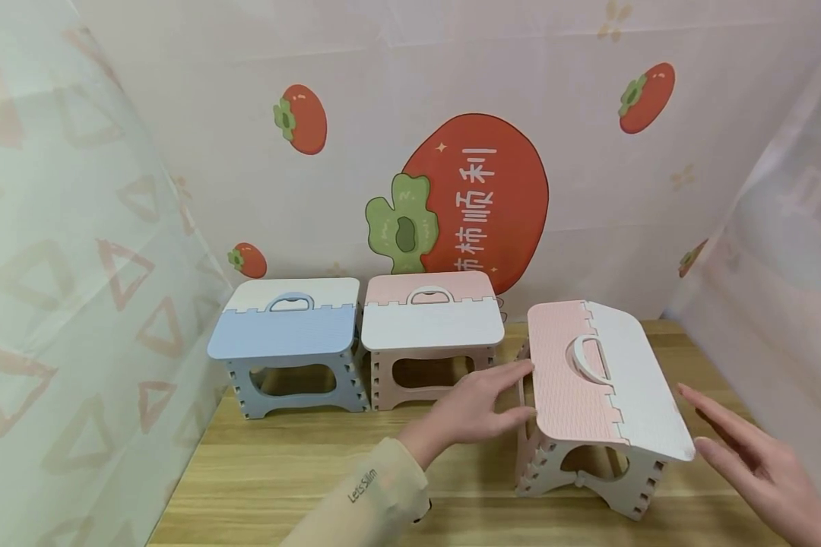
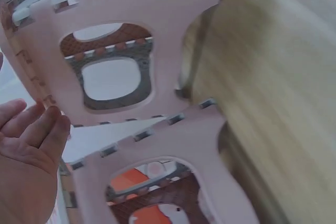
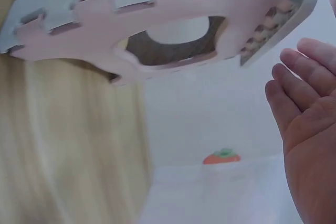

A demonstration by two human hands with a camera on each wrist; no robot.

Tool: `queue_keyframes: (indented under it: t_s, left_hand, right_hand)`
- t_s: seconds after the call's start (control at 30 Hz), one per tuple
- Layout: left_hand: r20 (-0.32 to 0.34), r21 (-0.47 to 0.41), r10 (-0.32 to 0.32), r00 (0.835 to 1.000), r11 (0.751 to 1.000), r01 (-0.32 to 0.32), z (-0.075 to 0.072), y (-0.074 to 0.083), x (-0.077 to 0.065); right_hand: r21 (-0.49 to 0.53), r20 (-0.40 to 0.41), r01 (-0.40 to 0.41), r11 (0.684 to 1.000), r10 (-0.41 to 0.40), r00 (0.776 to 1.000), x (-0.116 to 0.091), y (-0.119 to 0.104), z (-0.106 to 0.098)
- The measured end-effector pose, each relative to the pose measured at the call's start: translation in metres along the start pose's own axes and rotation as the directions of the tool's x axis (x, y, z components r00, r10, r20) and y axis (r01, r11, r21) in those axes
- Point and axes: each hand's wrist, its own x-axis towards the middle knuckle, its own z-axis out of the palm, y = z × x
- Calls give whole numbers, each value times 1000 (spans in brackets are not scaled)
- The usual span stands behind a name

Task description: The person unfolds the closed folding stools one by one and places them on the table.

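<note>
A pink and white folding stool (image 1: 568,372) stands turned at the right of the table, its white half sloping down a little from the seam. A white carry handle (image 1: 591,359) is set in its top. My left hand (image 1: 475,406) has its fingertips at the pink edge, fingers extended. In the left wrist view that hand (image 2: 31,150) shows beside the pink legs (image 2: 168,77). Off the white edge, my right hand (image 1: 759,463) is held with fingers extended and nothing in it; the right wrist view shows a gap between this hand (image 3: 310,93) and the stool.
To the left stand a blue and white folding stool (image 1: 287,334) and another pink and white one (image 1: 432,323), side by side near the back. All rest on a wood-grain table (image 1: 301,479). Printed cloth walls (image 1: 356,45) close in the back and both sides.
</note>
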Motion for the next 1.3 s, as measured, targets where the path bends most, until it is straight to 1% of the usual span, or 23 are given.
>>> queue_keyframes:
  t_s: [0.1,0.17,0.33,0.53,0.67,0.77,1.0,1.07,1.17,1.3]
  left_hand:
    - [41,44,4,999,999,-6,-5,7,7]
    - [67,70,9,998,997,-14,-7,11,11]
    - [129,125,31,991,991,-48,-7,20,23]
    - [198,167,38,980,983,-71,-9,30,37]
    - [233,175,50,971,980,-92,-7,31,43]
    - [253,182,45,966,979,-94,-6,31,46]
    - [281,234,23,959,968,-91,-6,33,50]
    - [291,247,10,957,965,-86,-6,33,51]
    - [303,269,-6,953,960,-79,-4,33,51]
    - [309,296,-15,951,952,-81,-2,33,51]
  right_hand:
    - [-47,26,6,999,-5,1000,5,-9,-3]
    - [-62,40,29,998,-26,999,9,-13,-2]
    - [-45,59,121,992,-119,991,19,-17,1]
    - [-96,90,206,974,-198,976,29,-20,3]
    - [-105,113,223,969,-211,971,34,-23,2]
    - [-97,130,229,968,-216,968,37,-26,3]
    - [-100,147,287,953,-271,951,44,-31,6]
    - [-101,147,283,954,-267,953,44,-31,7]
    - [-106,151,299,948,-282,948,43,-31,8]
    - [-111,151,283,953,-265,952,42,-30,9]
